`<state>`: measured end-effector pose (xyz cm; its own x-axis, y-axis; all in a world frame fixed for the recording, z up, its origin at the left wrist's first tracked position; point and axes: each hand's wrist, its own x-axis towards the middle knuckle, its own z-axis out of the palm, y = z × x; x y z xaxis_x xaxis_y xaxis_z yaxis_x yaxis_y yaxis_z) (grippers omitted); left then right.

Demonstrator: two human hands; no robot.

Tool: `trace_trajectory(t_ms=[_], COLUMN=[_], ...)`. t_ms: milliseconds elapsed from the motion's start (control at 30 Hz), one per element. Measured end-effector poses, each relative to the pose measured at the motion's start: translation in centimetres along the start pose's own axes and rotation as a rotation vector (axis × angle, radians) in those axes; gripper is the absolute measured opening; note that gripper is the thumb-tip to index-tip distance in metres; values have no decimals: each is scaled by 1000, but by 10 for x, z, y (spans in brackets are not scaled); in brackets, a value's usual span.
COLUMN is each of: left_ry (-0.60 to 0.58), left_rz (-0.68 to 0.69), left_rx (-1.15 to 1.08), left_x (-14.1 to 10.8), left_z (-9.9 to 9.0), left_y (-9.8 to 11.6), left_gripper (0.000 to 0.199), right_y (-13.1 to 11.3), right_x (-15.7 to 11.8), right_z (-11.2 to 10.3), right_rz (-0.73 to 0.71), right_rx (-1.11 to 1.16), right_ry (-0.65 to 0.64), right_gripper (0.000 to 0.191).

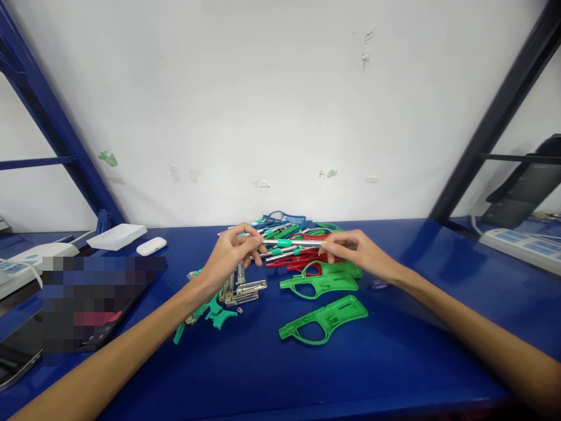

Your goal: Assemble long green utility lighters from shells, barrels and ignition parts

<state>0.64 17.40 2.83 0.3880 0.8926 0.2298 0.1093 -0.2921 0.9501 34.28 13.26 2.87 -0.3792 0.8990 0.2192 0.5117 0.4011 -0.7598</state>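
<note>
A silver metal tube with a teal collar (284,242), like the nozzle of a long lighter, is held level above the parts pile. My left hand (232,251) pinches one end of it, and my right hand (350,248) pinches the other. Below lies a green lighter shell half (326,320), its hollow side up, with another green shell half (322,285) behind it. Red shell pieces (287,263) lie partly hidden beneath the tube and right hand. Clear plastic fuel tanks (250,286) and teal trigger pieces (222,318) are scattered near my left wrist.
More tubes and blue shells (284,218) are heaped at the back by the wall. At left are a pixelated dark object (100,310), a white earbud case (151,246), a white box (117,235) and a power strip (41,263). Another power strip (521,242) sits at right.
</note>
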Motion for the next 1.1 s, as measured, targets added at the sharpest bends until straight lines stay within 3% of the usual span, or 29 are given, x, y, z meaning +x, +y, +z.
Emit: trace_trajectory(t_ms=[367, 1100], left_ry=[-140, -148], left_rz=[-28, -39], left_rx=[256, 326], left_x=[-9, -10], left_z=[12, 15], left_y=[11, 19], left_gripper=[25, 29], right_y=[-8, -6], right_x=[-3, -3], right_z=[2, 2], right_rz=[-19, -7], right_rx=[-52, -81], right_ry=[-6, -17], right_gripper=[27, 27])
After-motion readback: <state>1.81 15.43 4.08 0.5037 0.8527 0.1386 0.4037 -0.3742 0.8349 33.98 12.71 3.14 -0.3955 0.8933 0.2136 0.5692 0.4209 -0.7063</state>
